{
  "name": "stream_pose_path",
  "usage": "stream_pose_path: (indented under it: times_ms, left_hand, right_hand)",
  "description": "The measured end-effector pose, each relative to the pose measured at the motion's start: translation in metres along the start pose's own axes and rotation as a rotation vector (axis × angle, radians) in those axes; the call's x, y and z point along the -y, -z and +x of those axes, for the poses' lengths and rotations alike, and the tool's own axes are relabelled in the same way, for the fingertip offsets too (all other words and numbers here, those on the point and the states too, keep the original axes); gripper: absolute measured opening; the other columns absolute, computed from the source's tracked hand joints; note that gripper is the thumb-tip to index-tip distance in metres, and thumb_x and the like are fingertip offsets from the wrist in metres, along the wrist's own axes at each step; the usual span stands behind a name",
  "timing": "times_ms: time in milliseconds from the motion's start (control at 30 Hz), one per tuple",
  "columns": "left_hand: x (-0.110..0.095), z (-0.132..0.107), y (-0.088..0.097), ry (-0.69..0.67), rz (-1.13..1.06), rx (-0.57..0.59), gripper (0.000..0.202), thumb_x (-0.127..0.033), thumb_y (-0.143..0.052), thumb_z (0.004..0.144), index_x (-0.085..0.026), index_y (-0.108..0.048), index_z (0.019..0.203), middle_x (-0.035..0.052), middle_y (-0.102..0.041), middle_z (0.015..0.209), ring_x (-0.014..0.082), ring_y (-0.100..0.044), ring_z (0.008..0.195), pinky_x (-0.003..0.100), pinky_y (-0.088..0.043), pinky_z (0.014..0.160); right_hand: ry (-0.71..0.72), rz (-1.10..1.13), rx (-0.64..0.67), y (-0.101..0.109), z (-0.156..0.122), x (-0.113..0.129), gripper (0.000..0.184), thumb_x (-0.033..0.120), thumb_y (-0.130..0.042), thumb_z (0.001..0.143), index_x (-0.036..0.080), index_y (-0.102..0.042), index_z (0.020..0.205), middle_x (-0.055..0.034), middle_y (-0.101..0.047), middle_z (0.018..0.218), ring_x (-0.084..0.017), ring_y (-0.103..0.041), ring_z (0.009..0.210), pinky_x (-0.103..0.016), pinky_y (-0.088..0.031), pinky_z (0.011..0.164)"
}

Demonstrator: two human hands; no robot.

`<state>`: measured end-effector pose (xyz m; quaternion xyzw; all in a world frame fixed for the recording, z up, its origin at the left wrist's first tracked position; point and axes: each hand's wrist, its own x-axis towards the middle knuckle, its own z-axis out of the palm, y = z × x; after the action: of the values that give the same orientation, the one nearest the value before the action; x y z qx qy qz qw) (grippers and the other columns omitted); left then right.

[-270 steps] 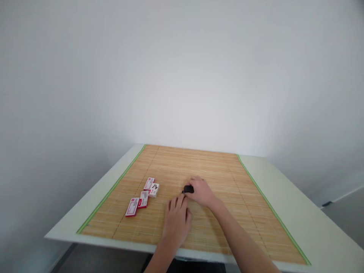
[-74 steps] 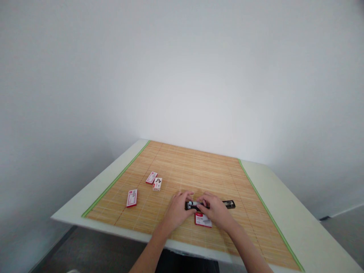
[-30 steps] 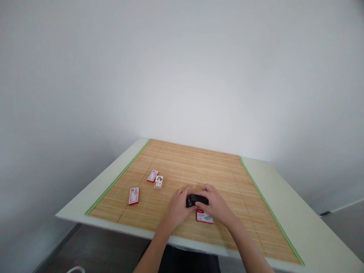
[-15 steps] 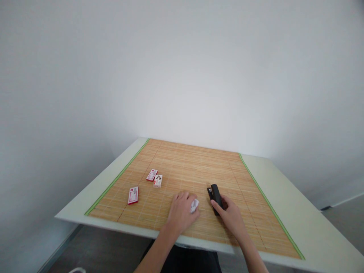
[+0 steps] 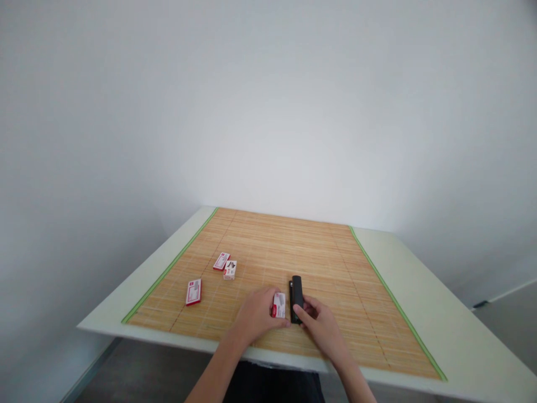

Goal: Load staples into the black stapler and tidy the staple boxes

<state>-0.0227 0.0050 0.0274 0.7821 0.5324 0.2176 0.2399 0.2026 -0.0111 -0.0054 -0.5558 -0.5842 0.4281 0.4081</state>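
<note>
Stapler (image 5: 297, 294) has shifted left; red-white box (image 5: 279, 304) sits nearer.

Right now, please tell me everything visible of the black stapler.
The black stapler is long and narrow, apparently dull plastic, with a rounded top arm beside a thinner base strip; a small bright spot shows near the strip's far end. It rests front to back on the bamboo mat, apart from the small box at its left. The right hand grips its near part, partly hiding it.
</note>
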Motion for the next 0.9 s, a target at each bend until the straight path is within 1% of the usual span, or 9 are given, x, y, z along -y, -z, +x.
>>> stream_pose_path:
  times_ms: [167, 300, 367, 467, 533, 600, 700, 800, 900]
  left_hand:
    - [-0.007, 0.011, -0.016, -0.054, -0.032, -0.009, 0.059, -0.064, -0.081, 0.069, -0.026, -0.066, 0.111, 0.0063, -0.073, 0.103, 0.0311, -0.067, 0.096, 0.037, -0.042, 0.083]
    - [0.01, 0.004, -0.01, -0.044, -0.068, -0.002, 0.096, -0.064, -0.085, 0.064, -0.028, -0.05, 0.145, 0.0049, -0.071, 0.102, 0.0294, -0.067, 0.092, 0.037, -0.045, 0.081]
    - [0.034, -0.006, 0.006, 0.005, -0.058, -0.051, 0.099, -0.065, -0.08, 0.071, -0.029, -0.038, 0.154, 0.0022, -0.07, 0.098, 0.0267, -0.066, 0.087, 0.036, -0.047, 0.077]
    - [0.09, -0.02, 0.047, 0.072, 0.084, -0.303, 0.065, -0.059, -0.067, 0.087, -0.026, -0.053, 0.141, 0.0067, -0.068, 0.116, 0.0295, -0.063, 0.109, 0.041, -0.046, 0.097]
    - [0.127, -0.024, 0.076, 0.133, 0.207, -0.391, 0.055, -0.047, -0.063, 0.089, -0.024, -0.056, 0.138, 0.0092, -0.062, 0.134, 0.0326, -0.055, 0.125, 0.046, -0.039, 0.109]
    - [0.153, -0.018, 0.099, 0.15, 0.267, -0.314, 0.066, -0.037, -0.064, 0.085, -0.025, -0.048, 0.148, 0.0082, -0.054, 0.149, 0.0336, -0.048, 0.135, 0.048, -0.033, 0.116]
    - [0.17, 0.004, 0.119, 0.119, 0.237, -0.134, 0.081, -0.031, -0.064, 0.077, -0.024, -0.04, 0.154, 0.009, -0.045, 0.158, 0.0345, -0.043, 0.142, 0.047, -0.032, 0.117]
    - [0.171, 0.03, 0.133, 0.087, 0.201, -0.058, 0.075, -0.031, -0.067, 0.071, -0.023, -0.054, 0.144, 0.0093, -0.058, 0.146, 0.0335, -0.052, 0.134, 0.042, -0.039, 0.111]
    - [0.166, 0.045, 0.152, 0.072, 0.189, -0.019, 0.055, -0.036, -0.073, 0.066, -0.021, -0.069, 0.119, 0.009, -0.071, 0.122, 0.0314, -0.065, 0.113, 0.038, -0.048, 0.099]
  right_hand:
    - [0.043, 0.016, -0.002, -0.01, -0.001, 0.002, 0.047, 0.057, -0.07, 0.086, 0.019, -0.075, 0.113, -0.0021, -0.067, 0.079, -0.019, -0.062, 0.068, -0.03, -0.052, 0.063]
    - [-0.028, 0.117, -0.03, -0.007, -0.001, -0.004, 0.06, 0.061, -0.069, 0.086, 0.018, -0.067, 0.129, -0.0015, -0.066, 0.08, -0.017, -0.059, 0.06, -0.03, -0.05, 0.056]
    - [-0.058, 0.169, -0.073, -0.006, -0.003, -0.007, 0.067, 0.065, -0.065, 0.087, 0.017, -0.062, 0.134, -0.0014, -0.065, 0.079, -0.016, -0.057, 0.055, -0.029, -0.047, 0.051]
    - [-0.059, 0.206, -0.111, -0.006, -0.007, -0.01, 0.068, 0.068, -0.063, 0.088, 0.017, -0.062, 0.132, -0.0005, -0.063, 0.073, -0.015, -0.055, 0.054, -0.027, -0.045, 0.048]
    - [-0.054, 0.206, -0.115, -0.007, -0.01, -0.01, 0.066, 0.068, -0.061, 0.09, 0.017, -0.063, 0.131, 0.0004, -0.061, 0.068, -0.015, -0.053, 0.053, -0.026, -0.043, 0.047]
    - [-0.05, 0.199, -0.12, -0.008, -0.011, -0.009, 0.065, 0.068, -0.06, 0.09, 0.017, -0.063, 0.131, 0.0008, -0.06, 0.066, -0.015, -0.052, 0.053, -0.026, -0.041, 0.046]
    - [-0.057, 0.196, -0.122, -0.008, -0.01, -0.008, 0.067, 0.069, -0.061, 0.089, 0.017, -0.064, 0.13, 0.0011, -0.059, 0.065, -0.014, -0.05, 0.051, -0.025, -0.039, 0.044]
    - [-0.064, 0.201, -0.121, -0.007, -0.01, -0.009, 0.068, 0.071, -0.061, 0.087, 0.018, -0.065, 0.129, 0.0013, -0.059, 0.065, -0.013, -0.05, 0.05, -0.025, -0.039, 0.044]
    - [-0.065, 0.194, -0.11, -0.006, -0.01, -0.01, 0.069, 0.072, -0.062, 0.087, 0.017, -0.065, 0.128, 0.0011, -0.06, 0.065, -0.014, -0.051, 0.051, -0.025, -0.041, 0.045]
